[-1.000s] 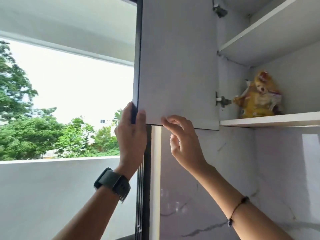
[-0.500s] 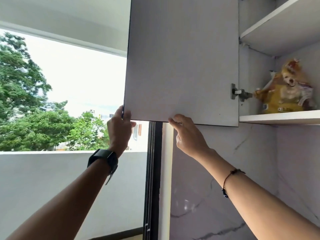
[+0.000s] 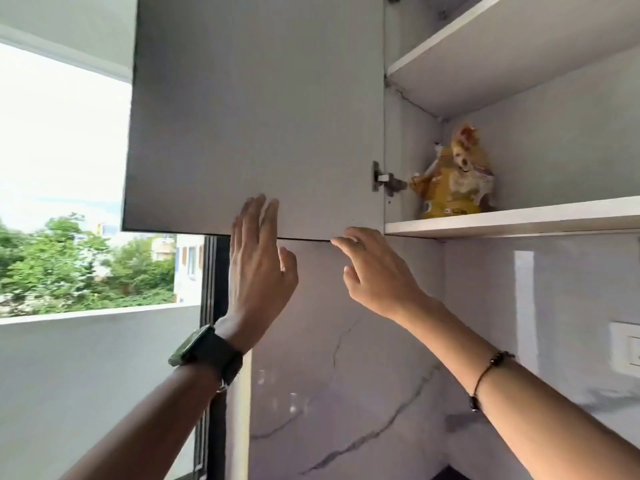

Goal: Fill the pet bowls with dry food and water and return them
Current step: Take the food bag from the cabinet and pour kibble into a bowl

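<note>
Cabinet door [image 3: 256, 112] swung open. Left hand [image 3: 258, 268] flat, fingers straight against door's lower edge; right hand [image 3: 377, 275] spread, empty, just below it. Food bag [image 3: 453, 181] on shelf [image 3: 512, 220] right of door.

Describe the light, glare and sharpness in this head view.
Head view: the window is blown out white, leaving the cabinet door in dull shade; a bright reflection streaks the glossy marble wall; the food bag looks soft; straight edges bow from the wide lens.
</note>
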`<state>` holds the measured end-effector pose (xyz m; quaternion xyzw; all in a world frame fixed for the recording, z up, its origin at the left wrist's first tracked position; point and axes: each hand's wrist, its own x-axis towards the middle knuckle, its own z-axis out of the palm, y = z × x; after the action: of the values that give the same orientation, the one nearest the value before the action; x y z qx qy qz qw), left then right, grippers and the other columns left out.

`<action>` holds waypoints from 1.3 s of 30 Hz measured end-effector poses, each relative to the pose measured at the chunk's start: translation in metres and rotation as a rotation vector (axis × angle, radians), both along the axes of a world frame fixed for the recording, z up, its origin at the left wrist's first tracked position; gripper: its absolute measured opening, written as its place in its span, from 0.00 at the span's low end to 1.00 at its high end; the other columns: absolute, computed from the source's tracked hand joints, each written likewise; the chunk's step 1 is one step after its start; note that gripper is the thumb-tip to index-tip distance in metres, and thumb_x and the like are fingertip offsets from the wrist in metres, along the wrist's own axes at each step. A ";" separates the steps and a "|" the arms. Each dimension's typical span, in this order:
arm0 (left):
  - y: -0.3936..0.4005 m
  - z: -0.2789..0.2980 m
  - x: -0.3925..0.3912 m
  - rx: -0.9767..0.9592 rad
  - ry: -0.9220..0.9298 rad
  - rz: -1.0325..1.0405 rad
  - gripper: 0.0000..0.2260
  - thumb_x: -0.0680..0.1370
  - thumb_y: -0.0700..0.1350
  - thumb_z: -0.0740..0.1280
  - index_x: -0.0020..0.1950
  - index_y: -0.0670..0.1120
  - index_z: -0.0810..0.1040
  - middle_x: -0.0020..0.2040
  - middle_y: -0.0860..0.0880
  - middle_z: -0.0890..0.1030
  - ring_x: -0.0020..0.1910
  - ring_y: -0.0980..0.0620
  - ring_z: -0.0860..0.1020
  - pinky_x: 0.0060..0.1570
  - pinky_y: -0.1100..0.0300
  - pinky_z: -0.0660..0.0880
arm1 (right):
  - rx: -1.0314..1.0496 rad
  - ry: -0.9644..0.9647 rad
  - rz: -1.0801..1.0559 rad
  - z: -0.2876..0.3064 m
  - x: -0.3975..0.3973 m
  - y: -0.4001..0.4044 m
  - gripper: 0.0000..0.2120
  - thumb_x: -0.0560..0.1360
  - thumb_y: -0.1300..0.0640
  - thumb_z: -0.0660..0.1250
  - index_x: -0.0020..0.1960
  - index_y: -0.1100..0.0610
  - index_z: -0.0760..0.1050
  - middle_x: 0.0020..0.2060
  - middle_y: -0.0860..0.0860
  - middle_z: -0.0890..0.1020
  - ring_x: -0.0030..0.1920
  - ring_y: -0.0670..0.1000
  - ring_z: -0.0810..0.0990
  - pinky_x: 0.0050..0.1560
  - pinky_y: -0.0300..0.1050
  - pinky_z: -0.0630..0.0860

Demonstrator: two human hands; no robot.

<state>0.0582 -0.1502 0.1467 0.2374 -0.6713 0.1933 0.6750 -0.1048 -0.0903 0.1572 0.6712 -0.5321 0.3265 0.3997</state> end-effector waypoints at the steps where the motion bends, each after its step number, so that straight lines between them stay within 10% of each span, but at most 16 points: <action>1: 0.004 0.001 -0.020 0.030 -0.013 -0.078 0.25 0.69 0.36 0.57 0.67 0.33 0.69 0.68 0.34 0.69 0.70 0.36 0.65 0.68 0.45 0.63 | -0.016 0.014 -0.050 0.000 -0.015 0.013 0.20 0.72 0.65 0.63 0.64 0.60 0.72 0.61 0.56 0.74 0.64 0.57 0.70 0.60 0.49 0.72; 10: 0.079 -0.008 -0.189 0.219 -0.140 -0.633 0.25 0.72 0.32 0.62 0.71 0.39 0.67 0.71 0.40 0.67 0.71 0.42 0.65 0.68 0.59 0.59 | -0.064 0.189 -0.773 0.019 -0.137 0.151 0.15 0.58 0.63 0.73 0.44 0.65 0.81 0.43 0.61 0.81 0.45 0.63 0.79 0.51 0.53 0.78; 21: 0.204 0.015 -0.288 0.236 -0.099 -1.267 0.24 0.74 0.31 0.61 0.71 0.39 0.65 0.69 0.42 0.69 0.68 0.47 0.68 0.61 0.75 0.57 | 0.236 0.826 -1.361 0.073 -0.156 0.267 0.12 0.67 0.50 0.63 0.37 0.57 0.81 0.31 0.52 0.83 0.43 0.54 0.82 0.64 0.56 0.70; 24: 0.223 0.012 -0.294 0.292 -0.053 -1.449 0.25 0.74 0.30 0.61 0.71 0.40 0.65 0.66 0.45 0.72 0.61 0.54 0.70 0.56 0.84 0.58 | 0.329 1.043 -1.267 0.091 -0.151 0.270 0.11 0.68 0.51 0.63 0.32 0.55 0.79 0.25 0.50 0.80 0.37 0.52 0.80 0.63 0.54 0.72; 32: 0.277 0.002 -0.285 0.402 -0.020 -2.150 0.19 0.69 0.42 0.66 0.59 0.53 0.69 0.49 0.61 0.81 0.53 0.59 0.79 0.53 0.63 0.74 | 0.302 1.184 -0.982 0.109 -0.116 0.301 0.15 0.76 0.54 0.54 0.34 0.57 0.72 0.27 0.54 0.76 0.37 0.56 0.75 0.43 0.51 0.76; 39: 0.355 0.013 -0.258 0.287 0.140 -2.575 0.09 0.67 0.42 0.69 0.43 0.40 0.75 0.33 0.56 0.79 0.35 0.64 0.76 0.36 0.69 0.71 | 0.334 1.261 -0.806 0.117 -0.043 0.356 0.17 0.77 0.58 0.52 0.33 0.62 0.72 0.29 0.58 0.74 0.37 0.60 0.78 0.39 0.53 0.75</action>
<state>-0.1996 0.2047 0.1594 -0.4954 -0.3936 -0.6768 0.3764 -0.1482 0.2656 0.2741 0.5363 -0.4492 -0.3740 0.6089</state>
